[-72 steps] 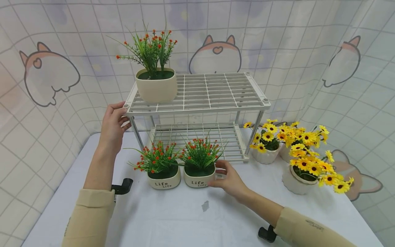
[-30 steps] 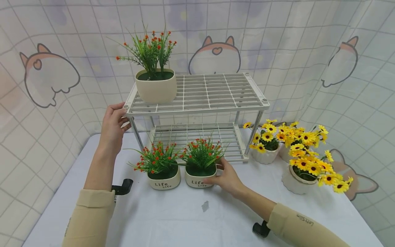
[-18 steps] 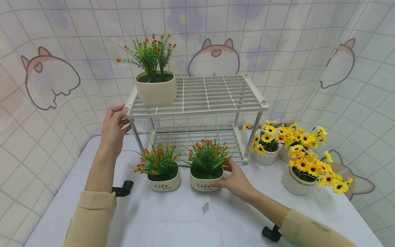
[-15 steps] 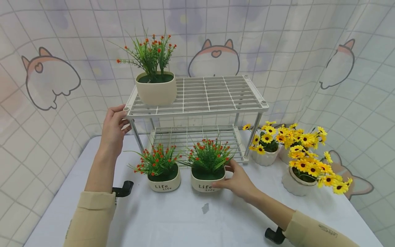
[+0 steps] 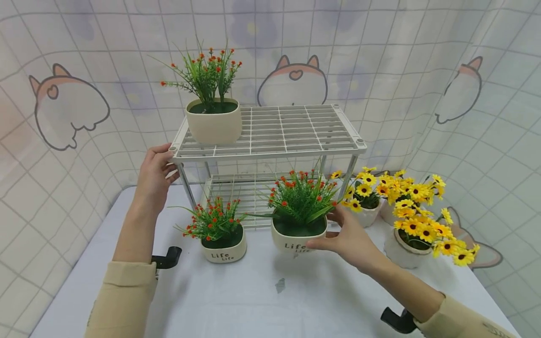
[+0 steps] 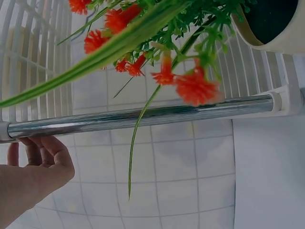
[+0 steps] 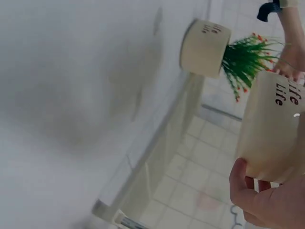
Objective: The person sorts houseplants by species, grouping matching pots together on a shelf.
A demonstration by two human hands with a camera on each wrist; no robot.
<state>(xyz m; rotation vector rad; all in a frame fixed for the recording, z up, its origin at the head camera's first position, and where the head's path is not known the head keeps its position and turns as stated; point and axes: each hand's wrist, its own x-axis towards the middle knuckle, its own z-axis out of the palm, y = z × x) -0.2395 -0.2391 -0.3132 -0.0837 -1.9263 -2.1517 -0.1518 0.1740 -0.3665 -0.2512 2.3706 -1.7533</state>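
My right hand (image 5: 352,237) grips the right side of a cream "Life" flowerpot (image 5: 298,234) holding an artificial plant with red flowers. In the right wrist view the held flowerpot (image 7: 271,129) hangs above the white table, its underside showing. My left hand (image 5: 155,176) holds the upper left front corner of a two-tier white wire rack (image 5: 296,129); in the left wrist view its fingers curl at the end of the metal post (image 6: 95,121). A matching potted plant (image 5: 224,249) stands on the table in front of the rack. Another potted plant (image 5: 213,122) sits on the top tier's left end.
White pots with yellow flowers, the nearest being a ruffled pot (image 5: 407,251), cluster right of the rack. The lower tier (image 5: 236,188) lies behind the front plants. A tile-patterned curtain (image 5: 380,56) hangs behind. Black camera mounts (image 5: 166,258) jut from both wrists.
My right hand has lifted the right-hand flowerpot off the table and carried it rightward, away from its neighbour. The left hand stays at the rack corner.
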